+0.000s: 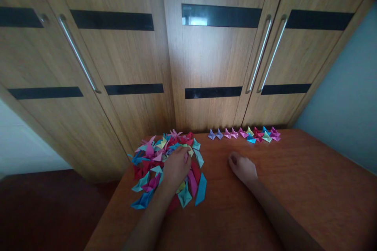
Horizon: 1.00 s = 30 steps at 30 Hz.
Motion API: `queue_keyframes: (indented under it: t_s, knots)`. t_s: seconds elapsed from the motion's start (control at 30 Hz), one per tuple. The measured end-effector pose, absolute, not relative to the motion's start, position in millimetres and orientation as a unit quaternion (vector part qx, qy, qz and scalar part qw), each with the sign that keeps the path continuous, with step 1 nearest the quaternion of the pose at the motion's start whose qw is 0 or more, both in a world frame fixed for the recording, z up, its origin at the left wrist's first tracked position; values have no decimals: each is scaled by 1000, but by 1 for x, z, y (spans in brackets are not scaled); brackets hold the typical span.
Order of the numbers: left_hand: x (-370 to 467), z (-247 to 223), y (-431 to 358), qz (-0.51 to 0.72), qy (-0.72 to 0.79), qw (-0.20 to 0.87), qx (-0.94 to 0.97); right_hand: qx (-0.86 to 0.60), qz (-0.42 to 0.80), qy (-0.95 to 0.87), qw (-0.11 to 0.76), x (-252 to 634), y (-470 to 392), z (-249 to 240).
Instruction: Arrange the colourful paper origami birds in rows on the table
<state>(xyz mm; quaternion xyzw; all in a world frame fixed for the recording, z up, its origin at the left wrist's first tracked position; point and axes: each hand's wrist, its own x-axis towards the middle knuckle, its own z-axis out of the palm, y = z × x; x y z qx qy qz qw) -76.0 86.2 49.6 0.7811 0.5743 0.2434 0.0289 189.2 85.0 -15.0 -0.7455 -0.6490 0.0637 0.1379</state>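
Note:
My left hand (177, 166) is over a heap of coloured folded-paper pieces (149, 150) on the left of the table. Its fingers are curled together among the papers, by a pale yellow piece (191, 151); what they pinch is hidden. My right hand (243, 167) rests on the bare tabletop right of the heap, curled in a loose fist with nothing showing in it. Beyond it, along the back edge, stand small origami boats in a row, from purple ones (211, 135) to pink ones (227, 133) and a mixed cluster (258, 135) at the right.
The reddish-brown wooden table (297, 180) stands against a wooden wardrobe (209, 55) with dark strips and long metal handles (259, 55). A pale blue wall (344, 98) is on the right. Left of the table, dark floor (44, 208) shows.

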Motion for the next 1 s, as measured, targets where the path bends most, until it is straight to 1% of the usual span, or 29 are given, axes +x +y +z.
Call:
queue_keyframes:
  t_s: [0.17, 0.33, 0.53, 0.8, 1.0]
  knots:
    - [-70, 55, 128, 113, 542, -66, 830, -738, 82, -648, 168, 194, 87, -18]
    - [-49, 60, 166, 63, 487, -78, 868, -726, 96, -649, 207, 197, 88, -23]
    - [-39, 49, 184, 21, 447, -87, 890, -718, 100, -646, 240, 201, 91, -26]
    - [-39, 38, 188, 32, 435, -69, 897, -708, 120, -641, 273, 205, 93, -29]
    - [-40, 50, 176, 111, 437, -37, 892, -697, 126, -645, 288, 206, 92, -29]
